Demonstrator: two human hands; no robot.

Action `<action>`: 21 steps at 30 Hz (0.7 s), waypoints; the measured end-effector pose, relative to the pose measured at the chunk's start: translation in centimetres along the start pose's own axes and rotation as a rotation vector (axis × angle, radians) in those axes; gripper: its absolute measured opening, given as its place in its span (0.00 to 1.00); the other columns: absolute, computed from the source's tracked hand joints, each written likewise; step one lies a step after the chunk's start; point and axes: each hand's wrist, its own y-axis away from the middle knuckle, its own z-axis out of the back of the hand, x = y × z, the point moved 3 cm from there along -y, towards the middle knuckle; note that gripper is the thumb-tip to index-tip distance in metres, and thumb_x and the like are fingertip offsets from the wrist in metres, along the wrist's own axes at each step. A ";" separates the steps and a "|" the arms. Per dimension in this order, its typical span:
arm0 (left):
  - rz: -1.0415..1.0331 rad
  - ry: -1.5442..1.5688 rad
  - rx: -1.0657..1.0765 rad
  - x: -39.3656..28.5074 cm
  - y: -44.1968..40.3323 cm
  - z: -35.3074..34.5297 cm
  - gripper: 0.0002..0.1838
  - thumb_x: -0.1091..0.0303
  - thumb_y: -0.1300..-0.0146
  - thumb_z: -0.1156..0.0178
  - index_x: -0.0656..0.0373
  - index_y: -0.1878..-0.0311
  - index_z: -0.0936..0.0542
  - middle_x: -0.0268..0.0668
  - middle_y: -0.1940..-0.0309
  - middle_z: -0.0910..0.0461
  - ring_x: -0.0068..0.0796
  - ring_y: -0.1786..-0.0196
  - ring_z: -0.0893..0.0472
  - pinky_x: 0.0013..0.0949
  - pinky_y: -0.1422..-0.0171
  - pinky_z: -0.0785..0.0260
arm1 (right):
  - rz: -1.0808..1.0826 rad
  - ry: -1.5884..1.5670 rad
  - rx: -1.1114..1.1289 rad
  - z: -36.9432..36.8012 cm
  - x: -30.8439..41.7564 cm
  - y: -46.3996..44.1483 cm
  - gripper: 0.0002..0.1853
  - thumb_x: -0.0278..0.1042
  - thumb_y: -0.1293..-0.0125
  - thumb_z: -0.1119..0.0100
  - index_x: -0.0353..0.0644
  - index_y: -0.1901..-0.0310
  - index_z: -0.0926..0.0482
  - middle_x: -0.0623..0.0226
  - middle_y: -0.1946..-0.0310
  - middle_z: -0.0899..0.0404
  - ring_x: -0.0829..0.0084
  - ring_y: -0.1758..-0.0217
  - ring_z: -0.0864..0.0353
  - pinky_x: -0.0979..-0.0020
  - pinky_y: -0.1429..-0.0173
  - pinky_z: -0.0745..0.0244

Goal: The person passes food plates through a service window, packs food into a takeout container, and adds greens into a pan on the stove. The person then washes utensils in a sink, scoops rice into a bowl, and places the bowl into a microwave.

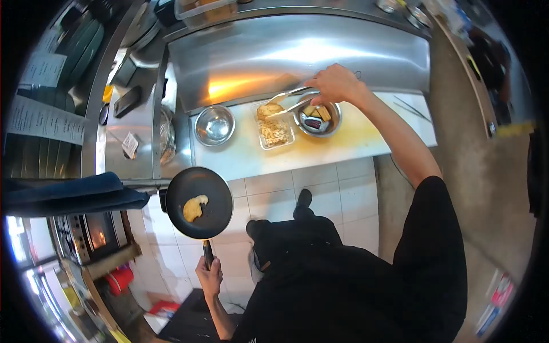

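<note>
My left hand (210,277) is closed round the handle of a black frying pan (214,183), held out over the floor. One golden-brown piece of food (195,208) lies in the pan. Above the white counter, my right hand (334,84) grips metal tongs (296,102). Their tips reach a browned, rounded piece of food (269,110) at the back of a clear plastic tray (291,139). Pale chopped bits (274,134) fill the tray's front. Close below my right hand, a metal bowl (337,127) contains several yellowish blocks and a dark item.
An empty-looking metal bowl (215,125) stands left of the tray on the white counter (366,134), before a steel backsplash (240,51). A dark cloth (80,194) hangs at left, above an oven (94,234). Green plates (88,48) are stacked at upper left.
</note>
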 end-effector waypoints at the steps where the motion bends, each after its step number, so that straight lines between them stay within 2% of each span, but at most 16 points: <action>1: 0.016 0.012 -0.041 0.6 1.5 -1.1 0.09 0.68 0.34 0.39 0.60 0.66 0.27 0.24 0.84 0.33 0.11 0.86 0.38 0.19 0.83 0.49 | 0.059 0.020 0.023 -0.3 -0.3 -1.6 0.31 0.64 0.43 0.39 0.55 0.43 0.22 0.62 0.59 0.15 0.56 0.57 0.16 0.57 0.54 0.22; 3: 0.058 0.071 -0.160 1.4 4.0 -2.8 0.09 0.68 0.33 0.39 0.59 0.66 0.27 0.24 0.84 0.33 0.11 0.87 0.38 0.19 0.84 0.50 | 0.137 -0.024 0.018 -0.5 -1.0 -3.5 0.31 0.64 0.43 0.38 0.54 0.43 0.22 0.61 0.60 0.15 0.55 0.57 0.16 0.57 0.54 0.22; 9: 0.080 0.055 -0.293 2.2 5.9 -6.2 0.07 0.69 0.33 0.40 0.60 0.66 0.27 0.24 0.84 0.32 0.11 0.87 0.37 0.20 0.85 0.49 | 0.226 -0.095 0.074 0.3 -2.3 -6.7 0.29 0.63 0.43 0.37 0.55 0.44 0.21 0.57 0.63 0.15 0.53 0.57 0.16 0.55 0.52 0.23; 11: 0.087 0.102 -0.307 1.7 5.4 -7.6 0.10 0.65 0.33 0.40 0.59 0.66 0.28 0.23 0.84 0.34 0.10 0.87 0.39 0.19 0.85 0.51 | 0.251 -0.104 0.083 0.2 -2.7 -7.4 0.29 0.63 0.43 0.37 0.55 0.45 0.21 0.57 0.63 0.16 0.52 0.57 0.17 0.54 0.51 0.23; 14: 0.092 0.130 -0.274 -0.2 3.5 -8.3 0.07 0.69 0.33 0.40 0.60 0.65 0.27 0.24 0.84 0.32 0.11 0.87 0.37 0.19 0.84 0.49 | 0.235 -0.098 0.133 0.2 -3.5 -8.0 0.30 0.64 0.44 0.37 0.56 0.44 0.21 0.56 0.63 0.16 0.52 0.56 0.17 0.54 0.50 0.23; 17: 0.063 0.140 -0.199 -1.8 0.9 -8.6 0.07 0.69 0.33 0.40 0.60 0.64 0.27 0.24 0.83 0.32 0.11 0.87 0.37 0.19 0.84 0.48 | 0.267 -0.163 0.113 -1.3 -4.8 -8.1 0.32 0.66 0.45 0.37 0.55 0.44 0.21 0.57 0.63 0.15 0.52 0.56 0.17 0.55 0.51 0.24; 21: 0.060 0.176 -0.134 -3.6 -2.3 -8.7 0.06 0.70 0.33 0.40 0.61 0.62 0.26 0.24 0.83 0.31 0.11 0.86 0.36 0.19 0.83 0.48 | 0.315 -0.281 0.089 -3.9 -5.3 -9.7 0.32 0.62 0.48 0.33 0.55 0.43 0.22 0.63 0.64 0.16 0.56 0.57 0.17 0.56 0.55 0.24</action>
